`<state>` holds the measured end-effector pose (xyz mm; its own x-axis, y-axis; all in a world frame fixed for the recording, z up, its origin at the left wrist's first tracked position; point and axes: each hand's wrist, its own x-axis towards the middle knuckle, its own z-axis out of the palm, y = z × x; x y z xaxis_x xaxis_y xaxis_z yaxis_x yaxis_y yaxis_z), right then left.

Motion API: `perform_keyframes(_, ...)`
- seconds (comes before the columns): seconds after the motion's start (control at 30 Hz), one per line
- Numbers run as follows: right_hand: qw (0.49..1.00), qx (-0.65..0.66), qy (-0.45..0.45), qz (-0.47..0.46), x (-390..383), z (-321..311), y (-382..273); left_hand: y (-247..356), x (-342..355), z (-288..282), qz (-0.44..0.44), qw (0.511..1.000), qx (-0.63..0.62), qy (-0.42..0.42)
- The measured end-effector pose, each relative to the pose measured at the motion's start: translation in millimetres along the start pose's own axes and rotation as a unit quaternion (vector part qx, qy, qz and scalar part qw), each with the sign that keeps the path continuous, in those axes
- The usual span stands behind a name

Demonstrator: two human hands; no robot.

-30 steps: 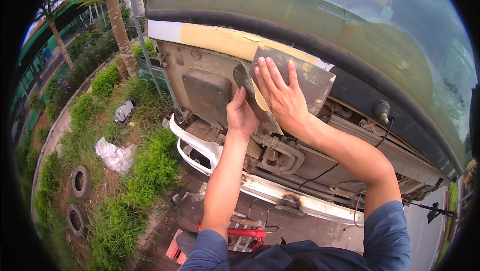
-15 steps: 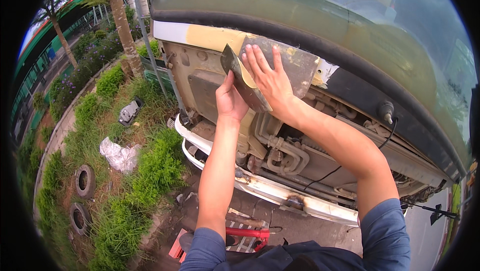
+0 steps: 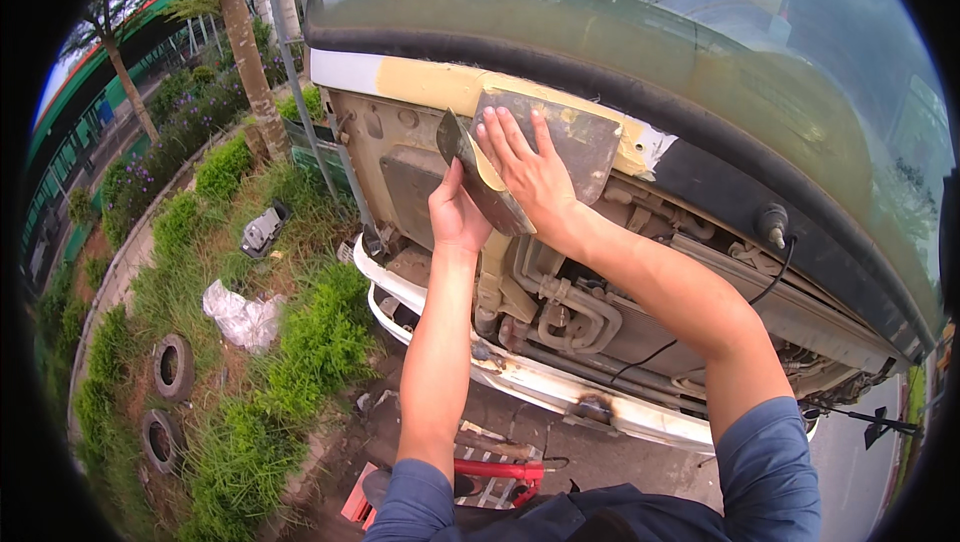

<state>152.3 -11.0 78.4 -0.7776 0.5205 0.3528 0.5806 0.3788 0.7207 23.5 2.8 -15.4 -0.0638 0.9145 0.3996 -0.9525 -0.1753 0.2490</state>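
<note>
Large vehicle front [image 3: 700,72] fills the upper right, its panel off and the inner parts bare. Dark rubber seal [image 3: 640,92] curves below the windscreen. Under it a strip of body panel coated with yellowish filler [image 3: 440,87], white at the left end. Below that, pipes and hoses [image 3: 560,302], then a white bumper bar [image 3: 540,382] with burnt spots. Grass verge [image 3: 300,342] to the left, with two old tyres [image 3: 170,392] sunk in the ground, a white bag [image 3: 240,312] and a palm trunk [image 3: 245,52]. Red jack or stand [image 3: 495,470] on the ground near the lower edge.

Right hand [image 3: 530,177] lies flat, fingers spread, pressing a wide metal spreader blade [image 3: 580,137] against the filler strip. Left hand [image 3: 458,217] is closed on a second, narrower scraper [image 3: 480,182], tilted on edge with yellow filler along it, just beside and partly under the right hand. The two blades touch or nearly touch; cannot tell which. Both sleeves blue.
</note>
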Motion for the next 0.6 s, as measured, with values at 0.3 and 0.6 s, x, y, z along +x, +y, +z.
perform_keyframes(0.3, 0.997, 0.039, -0.027, -0.054, -27, 10, -31, -15, -52, -24, 0.009, 0.996, -0.020, 0.085)
perform_keyframes(0.6, 0.992, 0.121, -0.005, -0.019, -46, -7, -27, -18, -78, 6, 0.003, 0.999, -0.049, 0.020)
